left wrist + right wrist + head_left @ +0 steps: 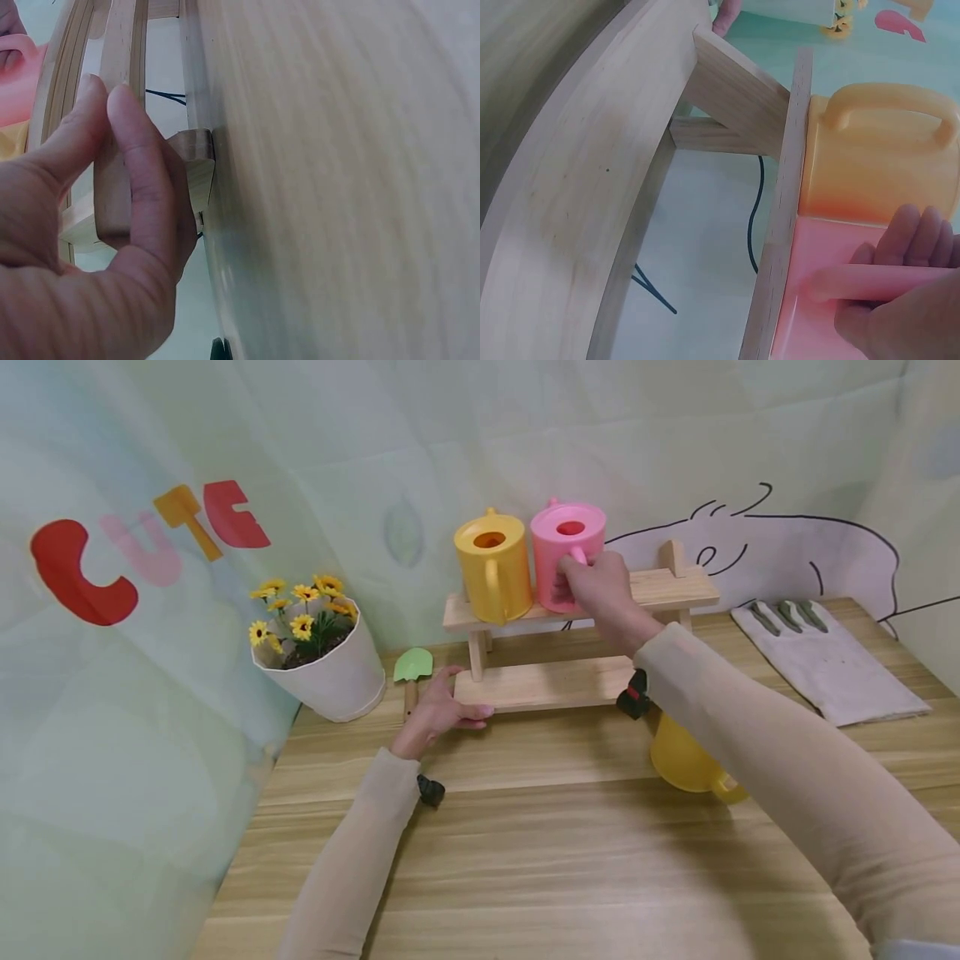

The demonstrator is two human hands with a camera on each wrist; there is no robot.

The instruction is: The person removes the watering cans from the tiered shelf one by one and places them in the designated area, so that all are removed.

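Observation:
A pink watering can (567, 553) stands on the top step of a small wooden shelf (660, 587), right beside a yellow watering can (492, 566). My right hand (596, 589) grips the pink can's handle (870, 283); its fingers (915, 236) curl round it. My left hand (441, 708) holds the left end of the shelf's lower step (540, 683), with the fingers (139, 172) pressed on the board's end (112, 202). The yellow can (877, 161) touches the pink one.
A white pot of yellow flowers (322, 647) stands at the left, with a green trowel (412, 670) beside it. A second yellow vessel (686, 760) lies under my right forearm. A grey cloth with tools (821, 656) lies at the right. Curtain walls close in behind.

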